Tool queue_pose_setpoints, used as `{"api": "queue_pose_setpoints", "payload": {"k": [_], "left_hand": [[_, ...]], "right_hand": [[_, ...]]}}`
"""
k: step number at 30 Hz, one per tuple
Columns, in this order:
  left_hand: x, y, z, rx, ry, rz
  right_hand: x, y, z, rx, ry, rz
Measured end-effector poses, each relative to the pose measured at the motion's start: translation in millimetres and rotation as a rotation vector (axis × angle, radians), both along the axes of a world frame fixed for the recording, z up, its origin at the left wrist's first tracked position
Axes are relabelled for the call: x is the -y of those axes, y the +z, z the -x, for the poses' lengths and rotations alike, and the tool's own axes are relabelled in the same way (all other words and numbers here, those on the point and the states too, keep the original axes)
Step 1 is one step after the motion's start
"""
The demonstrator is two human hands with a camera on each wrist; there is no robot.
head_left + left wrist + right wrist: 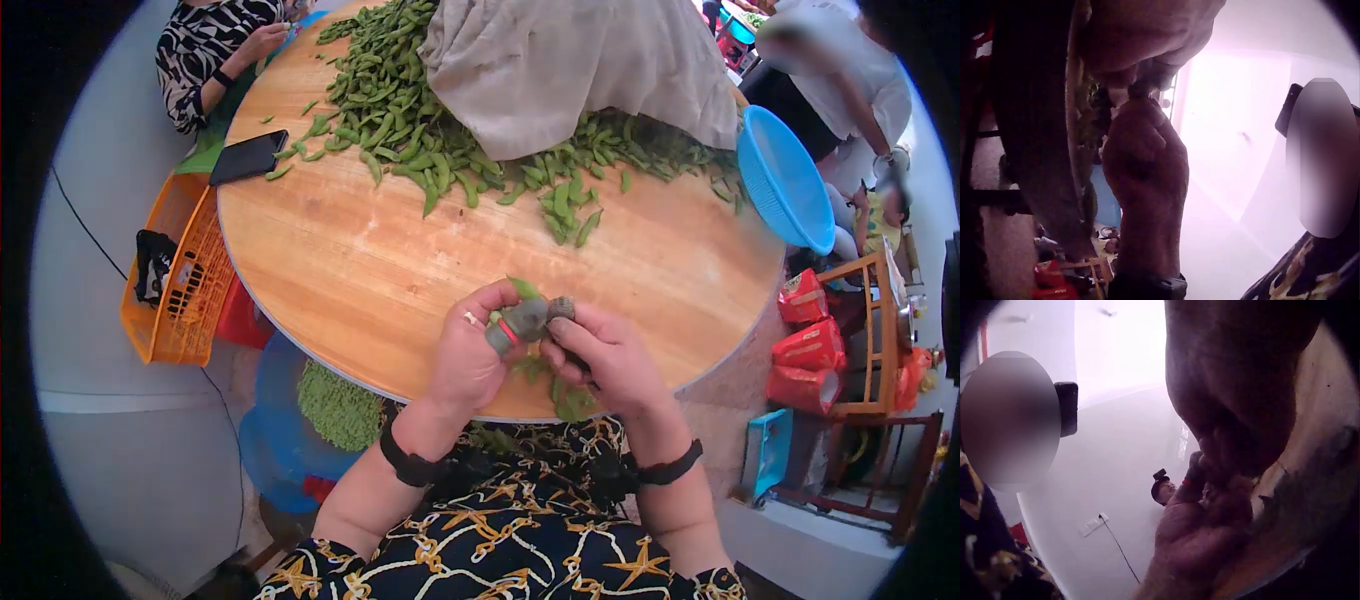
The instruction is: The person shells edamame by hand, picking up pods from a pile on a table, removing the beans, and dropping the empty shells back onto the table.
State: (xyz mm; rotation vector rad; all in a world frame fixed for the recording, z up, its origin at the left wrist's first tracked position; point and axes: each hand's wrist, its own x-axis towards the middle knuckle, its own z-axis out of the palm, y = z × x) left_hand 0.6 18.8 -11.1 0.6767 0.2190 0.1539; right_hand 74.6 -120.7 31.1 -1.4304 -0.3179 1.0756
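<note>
Both hands meet over the near edge of the round wooden table (350, 260). The left hand (465, 350), with a ring on one finger, grips a green edamame pod (523, 289) that pokes out above its thumb. A grey cover with a red band (510, 330) sits on that thumb. The right hand (615, 360) has its fingers curled close against the left thumb tip, and a dark ridged cap (562, 308) shows at its fingertips. I cannot tell whether it pinches anything. Both wrist views are dark; the left hand (1204, 525) and right hand (1147, 150) show fingertips together.
Edamame pods (400, 110) pile at the far side under a grey cloth (590, 70). A phone (248, 158) lies at the left edge, a blue basket (785, 180) leans at the right. Shelled beans (338, 405) fill a blue tub below left. Orange crate (180, 285) and red bags (808, 345) flank the table.
</note>
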Motion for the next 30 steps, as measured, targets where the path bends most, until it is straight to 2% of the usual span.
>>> {"api": "queue_pose_setpoints", "payload": {"k": [1,3,5,7,8,9,10,12,13,14,15,16,17,18,20,21,22,24,26,28,29,30], "left_hand": [[-2,1,1,0.047,-0.101,0.001],[-3,5,2,0.060,-0.136,0.053],[-1,10,1,0.077,-0.170,0.102],[5,13,-1,0.060,-0.139,-0.028],[7,9,-1,0.058,-0.141,-0.028],[8,2,-2,-0.018,-0.069,-0.345],[10,-1,-3,-0.095,0.005,-0.662],[14,0,-3,-0.079,0.050,-0.601],[15,1,-4,-0.063,0.096,-0.537],[15,3,-3,-0.063,0.096,-0.539],[13,4,-2,-0.066,0.074,-0.622],[12,5,-2,-0.067,0.051,-0.706],[13,5,-1,-0.067,0.052,-0.708],[14,3,-1,-0.048,0.074,-0.677],[14,3,-1,-0.029,0.095,-0.644],[12,6,-1,-0.065,0.018,-0.433],[10,7,-1,-0.099,-0.059,-0.220],[6,5,-2,-0.087,-0.109,-0.181],[5,-1,-3,-0.075,-0.157,-0.144],[11,-6,-3,-0.146,-0.021,-0.282],[13,-4,-4,-0.147,-0.023,-0.281],[15,2,-5,-0.084,0.054,-0.648]], "right_hand": [[1,0,1,-0.009,-0.004,-0.002],[3,1,2,-0.266,0.004,-0.153],[5,-6,2,-0.295,-0.014,-0.145],[7,-9,5,-0.318,-0.033,-0.137],[7,-9,7,0.058,-0.049,-0.019],[7,-10,9,0.434,-0.062,0.101],[7,-10,10,0.432,-0.062,0.100],[6,-10,10,0.691,-0.073,0.230],[7,-13,9,0.691,-0.075,0.229],[8,-17,7,0.549,-0.109,0.182],[8,-20,6,0.407,-0.141,0.136],[9,-18,4,0.407,-0.141,0.134],[10,-15,2,0.233,-0.164,0.103],[11,-13,0,0.058,-0.186,0.072],[15,-18,-5,-0.020,-0.146,0.001],[17,-20,-6,-0.099,-0.107,-0.071],[17,-19,-5,-0.099,-0.107,-0.071],[15,-12,-4,0.210,0.001,0.121],[19,-7,-9,0.252,-0.024,0.155],[16,-6,-14,0.289,-0.048,0.194],[11,-6,-15,0.352,-0.114,0.168],[7,-6,-16,0.418,-0.179,0.140]]}}
